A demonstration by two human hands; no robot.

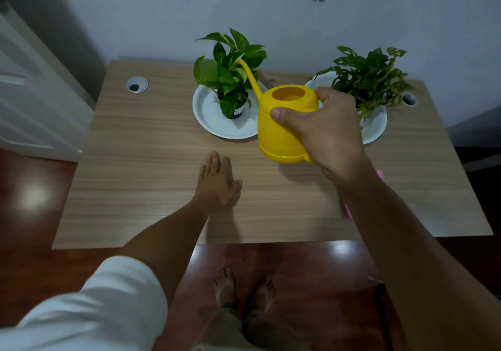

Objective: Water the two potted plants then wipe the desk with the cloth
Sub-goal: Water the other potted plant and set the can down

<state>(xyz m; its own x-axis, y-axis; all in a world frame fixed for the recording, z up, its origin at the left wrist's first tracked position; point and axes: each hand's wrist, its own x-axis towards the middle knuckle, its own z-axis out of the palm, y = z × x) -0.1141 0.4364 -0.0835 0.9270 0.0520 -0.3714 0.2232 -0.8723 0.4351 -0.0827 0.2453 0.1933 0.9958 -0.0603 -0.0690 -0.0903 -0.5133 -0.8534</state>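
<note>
My right hand [325, 128] grips the handle of a yellow watering can [282, 125], held above the wooden desk [151, 160]. Its long spout reaches up-left into the leaves of the left potted plant [230, 71], which stands in a dark pot on a white saucer [208, 114]. The right potted plant [371, 79] sits on another white saucer [375, 131], partly behind my hand. My left hand [218, 179] lies flat on the desk, fingers apart, holding nothing. A pink cloth [348, 211] shows only as slivers beside my right forearm.
Two round cable holes are set in the desk, one at the back left [137, 84] and one at the back right [410, 99]. The desk stands against a pale wall. A white door [29, 101] is at the left. My bare feet [244, 288] stand on a red-brown floor.
</note>
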